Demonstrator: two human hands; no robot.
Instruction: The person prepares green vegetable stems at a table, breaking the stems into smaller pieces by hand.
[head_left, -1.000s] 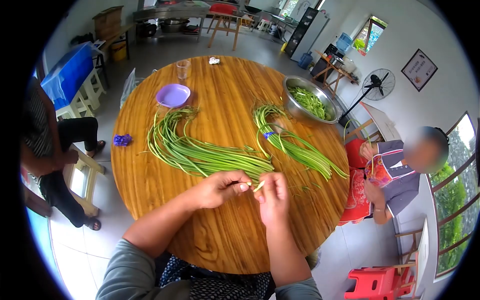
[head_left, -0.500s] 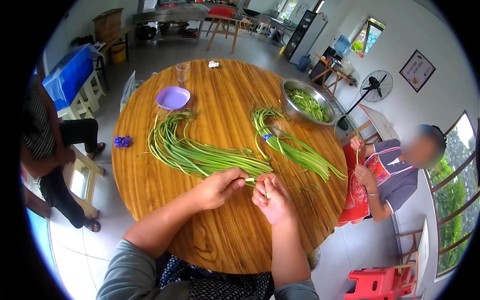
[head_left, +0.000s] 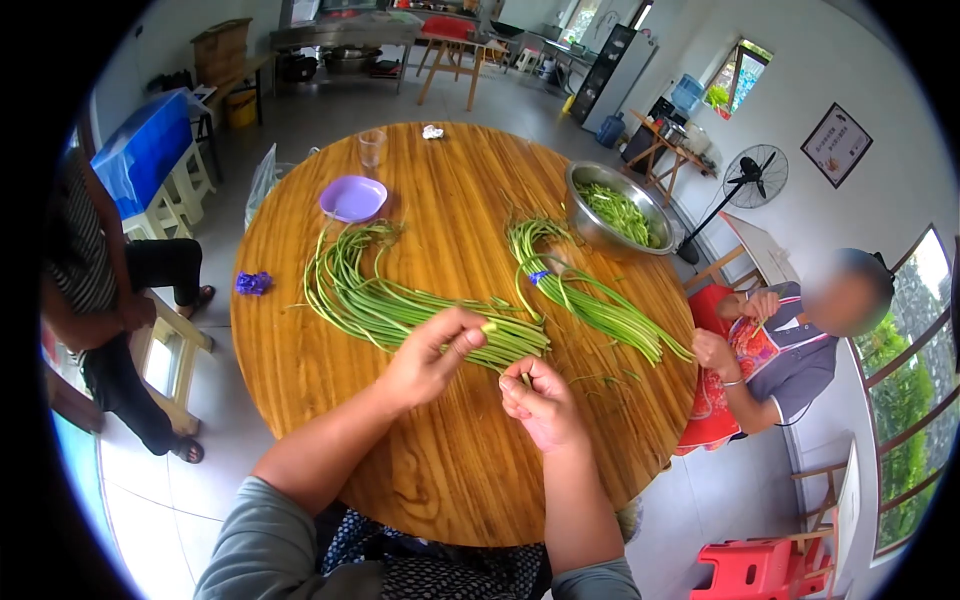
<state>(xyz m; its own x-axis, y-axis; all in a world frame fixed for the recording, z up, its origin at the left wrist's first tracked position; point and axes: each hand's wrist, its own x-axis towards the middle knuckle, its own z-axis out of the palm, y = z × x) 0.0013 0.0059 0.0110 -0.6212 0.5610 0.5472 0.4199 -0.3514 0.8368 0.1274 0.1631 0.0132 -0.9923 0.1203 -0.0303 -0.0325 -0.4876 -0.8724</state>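
My left hand [head_left: 436, 360] is closed with a short pale-green stem piece [head_left: 489, 328] between thumb and fingers. To its right, my right hand [head_left: 541, 400] is pinched; a bit of green shows at its fingertips, too small to make out clearly. A long loose bundle of green stems [head_left: 400, 310] lies just beyond my hands. Farther right is a second bundle [head_left: 600, 310] with a blue band [head_left: 538, 277] round it. Behind it, a metal bowl [head_left: 665, 235] holds cut green pieces [head_left: 615, 212].
A purple dish [head_left: 353, 199], a clear cup [head_left: 372, 148], white crumpled paper [head_left: 432, 132] and a purple-blue item [head_left: 253, 283] rest on the round wooden table [head_left: 420, 480]. One person sits at the right, handling a stem; another sits at the left.
My hands have moved apart, the left up and the right slightly down. The stem piece now shows at my left fingertips. The person at the right has shifted their hands.
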